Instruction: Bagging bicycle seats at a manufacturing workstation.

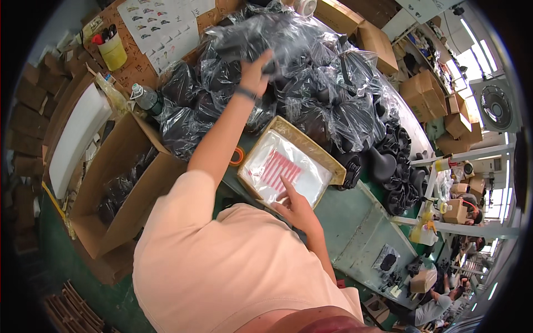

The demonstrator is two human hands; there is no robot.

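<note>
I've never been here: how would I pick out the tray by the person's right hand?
Find the big heap of plastic-wrapped black things. Nearer the person, by the right hand, is a shallow, yellow-brown tray. Unlike the deep brown box to its left, it holds flat, clear plastic with red stripes showing.

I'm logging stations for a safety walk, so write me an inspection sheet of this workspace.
Surface: gray-green bench, partly covered.
Job's things: red-striped clear plastic in an open carton; bagged black parts heaped behind.
Clutter: orange roll, bottle, yellow cup of tools.
Grips: left grip at the heap, hold unclear; right grip at the striped plastic, index finger extended.
Cables: nothing seen on the bench.
Surroundings: fan, stacked boxes, other people at right.
</note>
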